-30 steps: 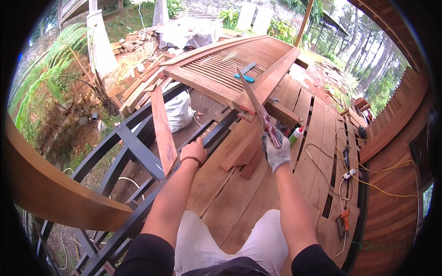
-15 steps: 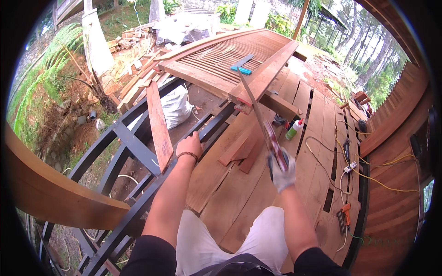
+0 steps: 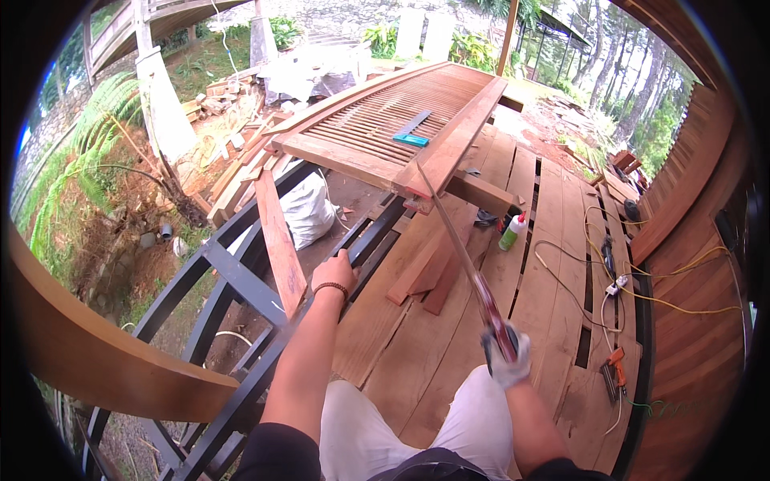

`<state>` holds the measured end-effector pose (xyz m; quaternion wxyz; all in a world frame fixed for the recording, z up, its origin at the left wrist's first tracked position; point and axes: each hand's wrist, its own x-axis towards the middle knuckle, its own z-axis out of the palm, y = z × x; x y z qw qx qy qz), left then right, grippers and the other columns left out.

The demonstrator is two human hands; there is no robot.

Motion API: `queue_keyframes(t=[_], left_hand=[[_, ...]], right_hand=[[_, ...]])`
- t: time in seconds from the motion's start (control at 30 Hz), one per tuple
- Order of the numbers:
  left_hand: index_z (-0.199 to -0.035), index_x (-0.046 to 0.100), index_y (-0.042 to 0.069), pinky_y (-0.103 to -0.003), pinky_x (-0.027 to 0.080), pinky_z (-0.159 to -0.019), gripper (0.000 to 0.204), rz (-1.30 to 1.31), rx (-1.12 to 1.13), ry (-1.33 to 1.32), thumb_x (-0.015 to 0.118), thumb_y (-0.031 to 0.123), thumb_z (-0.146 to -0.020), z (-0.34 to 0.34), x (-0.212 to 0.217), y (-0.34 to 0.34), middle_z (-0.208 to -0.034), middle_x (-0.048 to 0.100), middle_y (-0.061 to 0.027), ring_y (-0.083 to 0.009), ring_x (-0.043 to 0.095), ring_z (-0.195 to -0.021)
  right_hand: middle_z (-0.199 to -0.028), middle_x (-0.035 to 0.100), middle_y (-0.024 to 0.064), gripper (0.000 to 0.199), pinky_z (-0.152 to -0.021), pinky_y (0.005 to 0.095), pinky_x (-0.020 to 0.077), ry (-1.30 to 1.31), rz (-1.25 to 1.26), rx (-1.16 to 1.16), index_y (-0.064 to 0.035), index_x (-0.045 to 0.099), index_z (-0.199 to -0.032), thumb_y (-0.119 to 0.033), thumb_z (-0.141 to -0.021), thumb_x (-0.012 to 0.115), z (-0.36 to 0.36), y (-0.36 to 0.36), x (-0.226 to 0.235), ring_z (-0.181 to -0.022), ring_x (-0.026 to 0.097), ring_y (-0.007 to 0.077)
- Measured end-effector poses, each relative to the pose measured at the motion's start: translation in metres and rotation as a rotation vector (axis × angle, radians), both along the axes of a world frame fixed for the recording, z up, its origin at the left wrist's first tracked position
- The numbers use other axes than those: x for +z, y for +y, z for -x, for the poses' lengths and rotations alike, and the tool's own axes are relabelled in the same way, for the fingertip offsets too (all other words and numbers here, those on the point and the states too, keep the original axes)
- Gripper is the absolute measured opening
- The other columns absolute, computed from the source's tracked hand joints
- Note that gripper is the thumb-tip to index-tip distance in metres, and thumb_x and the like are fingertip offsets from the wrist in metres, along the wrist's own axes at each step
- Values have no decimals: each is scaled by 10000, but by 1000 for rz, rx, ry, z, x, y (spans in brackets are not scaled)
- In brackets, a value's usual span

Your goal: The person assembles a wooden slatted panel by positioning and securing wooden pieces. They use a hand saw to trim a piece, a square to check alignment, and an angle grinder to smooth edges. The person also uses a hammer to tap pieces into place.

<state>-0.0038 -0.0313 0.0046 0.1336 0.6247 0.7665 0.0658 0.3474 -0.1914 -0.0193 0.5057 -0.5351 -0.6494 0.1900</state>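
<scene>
My right hand, in a pale work glove, is closed round the reddish-brown handle of a handsaw. Its long, narrow blade points away from me, and its front part crosses the near end of a thick wooden rail. That rail forms the right edge of a slatted wooden panel. Bare but for a beaded bracelet at the wrist, my left hand grips a black metal beam left of the saw. A square with a blue stock lies on the slats.
Wood offcuts lie on the plank deck, which has gaps. A white glue bottle stands right of the saw. Cables and an orange-handled tool lie farther right. A white sack sits below the metal frame at left.
My right hand has drawn the saw back toward my body, and its tip has come nearer along the rail. The left hand keeps its grip on the beam. The view has shifted slightly.
</scene>
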Motion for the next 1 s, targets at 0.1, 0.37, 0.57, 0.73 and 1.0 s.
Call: queue_keyframes(t=[0.1, 0.37, 0.57, 0.73, 1.0], left_hand=[[-1153, 545, 56, -482, 538, -888, 473, -12, -42, 7, 641, 447, -905, -18, 5, 8, -1091, 687, -238, -395, 672, -1029], [-1152, 558, 57, -499, 539, -859, 480, -23, 10, 192, 613, 468, -910, -12, -10, 10, -1055, 694, -245, -417, 673, -999], [-1107, 571, 24, -551, 520, -788, 549, -149, -66, 240, 591, 535, -906, -9, -25, 15, -947, 680, -298, -478, 652, -921], [-1220, 563, -27, -518, 513, -815, 631, -177, -105, 280, 609, 522, -914, 6, -35, 20, -1017, 672, -305, -471, 639, -981], [-1140, 570, -7, -525, 518, -755, 546, -224, -98, 298, 615, 490, -919, -4, -31, 17, -923, 678, -296, -466, 655, -904]], right_hand=[[-663, 648, 69, 173, -537, 300, 491, -57, 138, -152, -24, 666, -850, -190, -852, 715, -58, -118, 26, -579, 637, 173], [-767, 673, 152, 152, -676, 387, 534, -312, 323, -343, -29, 636, -955, -106, -833, 682, -134, -148, -14, -717, 690, 335], [-793, 673, 158, 201, -700, 447, 536, -526, 357, -376, -70, 624, -1025, -118, -838, 681, -209, -114, -92, -744, 673, 379], [-852, 680, 148, 290, -746, 437, 520, -947, 274, -273, -71, 613, -1082, -207, -834, 678, -255, -55, -191, -768, 661, 342], [-1211, 634, 169, 715, -1013, 397, 419, -1241, 947, 68, -24, 485, -1369, -314, -756, 711, -262, -22, -274, -1127, 610, 279]])
